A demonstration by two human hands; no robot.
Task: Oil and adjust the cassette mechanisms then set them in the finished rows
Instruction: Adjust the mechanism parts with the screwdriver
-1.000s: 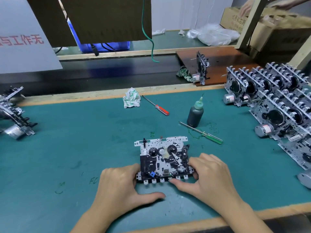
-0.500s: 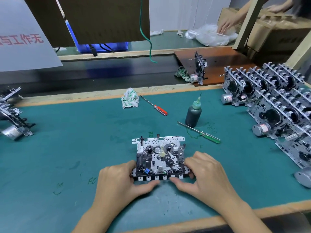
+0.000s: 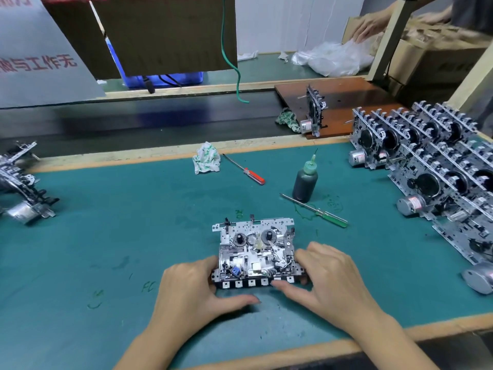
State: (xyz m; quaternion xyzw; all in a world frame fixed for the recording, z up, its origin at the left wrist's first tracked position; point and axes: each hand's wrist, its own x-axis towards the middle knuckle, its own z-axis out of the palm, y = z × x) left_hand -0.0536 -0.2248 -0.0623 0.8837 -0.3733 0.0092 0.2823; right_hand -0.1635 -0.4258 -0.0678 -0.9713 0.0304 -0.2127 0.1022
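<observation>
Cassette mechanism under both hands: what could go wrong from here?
1. Both hands, left and right, grip the cassette mechanism only at its near corners; lifted so, it may tilt or slip.
2. The oil bottle stands upright beside the green-handled screwdriver; a careless reach could tip it.
3. The finished rows stand packed on edge; a knock might topple some.

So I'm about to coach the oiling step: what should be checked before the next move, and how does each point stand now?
1. Cassette mechanism flat on the green mat: ok.
2. Left hand and right hand steady it at its near corners: ok.
3. Oil bottle upright beyond the mechanism, on the right hand's side: ok.
4. Green-handled screwdriver lies free beside the bottle: ok.
5. Oil already applied: cannot tell.
6. Free slot in the finished rows: cannot tell.
</observation>
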